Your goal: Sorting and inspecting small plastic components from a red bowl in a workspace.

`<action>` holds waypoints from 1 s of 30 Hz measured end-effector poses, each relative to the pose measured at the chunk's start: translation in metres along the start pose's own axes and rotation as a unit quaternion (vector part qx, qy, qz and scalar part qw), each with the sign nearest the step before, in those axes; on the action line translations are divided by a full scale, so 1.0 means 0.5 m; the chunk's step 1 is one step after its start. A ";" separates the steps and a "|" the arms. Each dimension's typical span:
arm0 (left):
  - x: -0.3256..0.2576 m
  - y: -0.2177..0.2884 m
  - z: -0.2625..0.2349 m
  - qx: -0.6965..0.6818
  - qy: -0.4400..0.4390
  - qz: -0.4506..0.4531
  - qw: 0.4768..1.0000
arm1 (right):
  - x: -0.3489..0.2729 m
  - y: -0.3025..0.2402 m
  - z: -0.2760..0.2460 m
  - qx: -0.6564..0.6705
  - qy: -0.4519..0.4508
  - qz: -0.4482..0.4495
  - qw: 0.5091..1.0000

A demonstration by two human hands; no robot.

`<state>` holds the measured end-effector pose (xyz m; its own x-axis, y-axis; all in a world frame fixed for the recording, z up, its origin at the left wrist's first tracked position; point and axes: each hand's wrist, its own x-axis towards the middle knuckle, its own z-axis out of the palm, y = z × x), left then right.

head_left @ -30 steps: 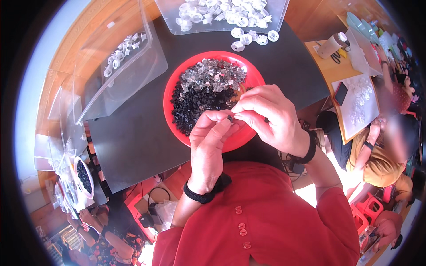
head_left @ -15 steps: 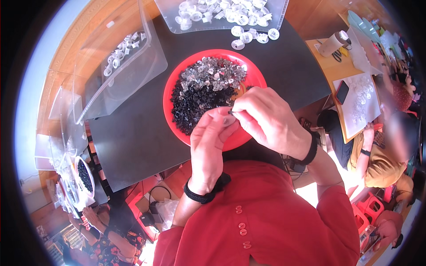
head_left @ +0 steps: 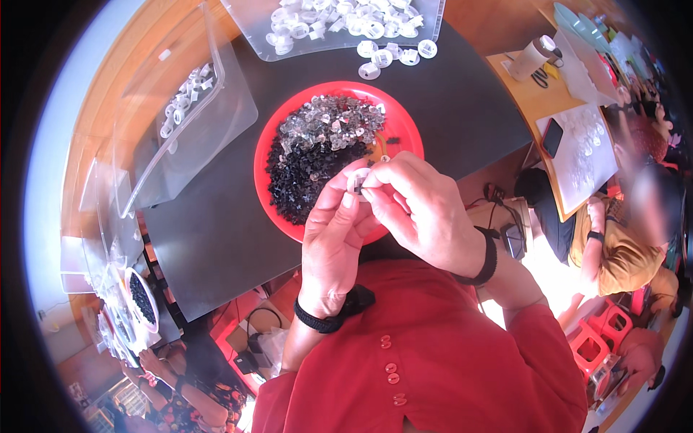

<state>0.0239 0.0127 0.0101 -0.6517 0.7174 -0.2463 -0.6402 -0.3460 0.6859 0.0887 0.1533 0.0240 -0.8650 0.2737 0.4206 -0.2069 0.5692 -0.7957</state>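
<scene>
Head view: two hands pinch one small part

From the left: a clear plastic tray of white rings point(head_left: 189, 101) lies well apart. Your left hand point(head_left: 333, 238) and right hand point(head_left: 422, 209) both pinch a small white plastic piece point(head_left: 356, 179) over the red round bowl point(head_left: 406, 130) of black and clear bits. Keep your fingertips close together and work above the bowl.

Both hands meet in front of the chest, fingertips pressed together. The left hand point(head_left: 333, 242) rises with its back toward the camera, thumb and forefinger pinched shut. The right hand point(head_left: 424, 211) curls in from the right, fingers bent and closed against the left's. Each wrist wears a dark band above red sleeves.
</scene>
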 end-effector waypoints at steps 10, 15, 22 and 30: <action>-0.004 -0.013 -0.028 0.131 0.058 0.076 0.987 | 0.006 0.007 -0.011 0.014 -0.035 -0.031 0.999; -0.008 -0.018 -0.020 0.120 0.035 0.105 0.987 | 0.005 0.005 -0.008 0.065 -0.044 -0.012 0.997; -0.022 -0.001 -0.017 0.143 0.003 0.148 0.979 | 0.016 -0.023 -0.009 0.010 -0.039 -0.047 0.998; -0.029 0.007 -0.031 0.156 0.001 0.178 0.972 | 0.037 -0.033 -0.006 0.020 -0.096 -0.047 0.994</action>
<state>0.0249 -0.0082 0.0054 -0.8102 0.5845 0.0432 -0.2197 -0.3713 0.9021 0.0775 0.1513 0.0461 -0.9115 0.0662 0.4059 -0.3049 0.5536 -0.7750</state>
